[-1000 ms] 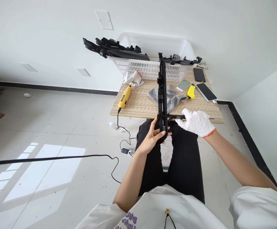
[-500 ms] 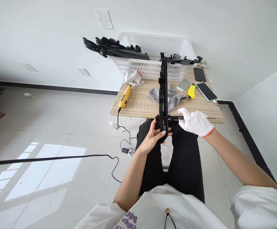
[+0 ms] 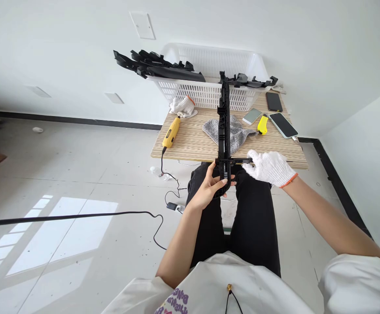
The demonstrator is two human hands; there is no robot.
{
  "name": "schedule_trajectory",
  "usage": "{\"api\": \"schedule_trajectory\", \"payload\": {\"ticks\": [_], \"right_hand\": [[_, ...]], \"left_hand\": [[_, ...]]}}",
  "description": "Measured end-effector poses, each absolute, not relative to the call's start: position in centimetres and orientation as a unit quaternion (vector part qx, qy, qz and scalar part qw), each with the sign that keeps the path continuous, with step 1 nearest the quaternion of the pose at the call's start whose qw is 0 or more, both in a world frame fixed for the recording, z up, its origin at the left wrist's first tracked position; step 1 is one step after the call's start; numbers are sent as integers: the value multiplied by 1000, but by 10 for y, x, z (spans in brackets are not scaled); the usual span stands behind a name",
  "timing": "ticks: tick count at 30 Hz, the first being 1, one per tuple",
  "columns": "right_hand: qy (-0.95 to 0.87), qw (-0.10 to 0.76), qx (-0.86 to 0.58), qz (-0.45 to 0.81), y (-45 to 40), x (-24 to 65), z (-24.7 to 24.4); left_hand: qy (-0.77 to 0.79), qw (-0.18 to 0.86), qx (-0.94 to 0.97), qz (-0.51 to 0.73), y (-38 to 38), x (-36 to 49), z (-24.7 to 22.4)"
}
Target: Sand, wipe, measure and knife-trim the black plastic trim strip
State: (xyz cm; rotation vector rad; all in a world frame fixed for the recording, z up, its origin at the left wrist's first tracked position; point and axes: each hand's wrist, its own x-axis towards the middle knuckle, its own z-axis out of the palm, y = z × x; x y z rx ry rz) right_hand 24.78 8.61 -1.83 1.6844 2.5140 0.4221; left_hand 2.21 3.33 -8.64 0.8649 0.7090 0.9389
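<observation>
A long black plastic part [image 3: 224, 126] stands out lengthwise from my lap over the table's front edge. Bare, my left hand [image 3: 208, 187] grips its near end, with the thumb on top and fingers underneath. My right hand [image 3: 270, 168], in a white knitted glove with an orange cuff, is closed on a thin black bar [image 3: 240, 161] that lies crosswise over the long part. What kind of tool or piece the bar is, I cannot make out. Beneath the long part, a grey cloth [image 3: 239, 136] lies crumpled on the table.
A white basket [image 3: 203, 93] bears black parts [image 3: 173, 72] on its rim. On the wooden table [image 3: 190, 148] lie a yellow corded tool [image 3: 171, 133], a white glove [image 3: 182, 107], a yellow cutter [image 3: 262, 125] and several phones [image 3: 283, 125]. A black cable [image 3: 105, 214] crosses at left.
My right hand and the thin bar have shifted slightly to the right. My left hand and the long part are nearly where they were.
</observation>
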Motion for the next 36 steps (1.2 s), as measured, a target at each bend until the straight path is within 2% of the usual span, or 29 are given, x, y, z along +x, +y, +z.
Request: {"api": "schedule_trajectory", "payload": {"ticks": [3, 15, 36], "right_hand": [[818, 18, 557, 143, 86, 247, -19], [826, 13, 537, 172, 77, 253, -29], [829, -25, 533, 168, 73, 256, -38]], "left_hand": [[320, 745, 395, 431, 33, 22, -86], [312, 731, 381, 472, 33, 24, -95], [324, 750, 353, 456, 31, 23, -86]]}}
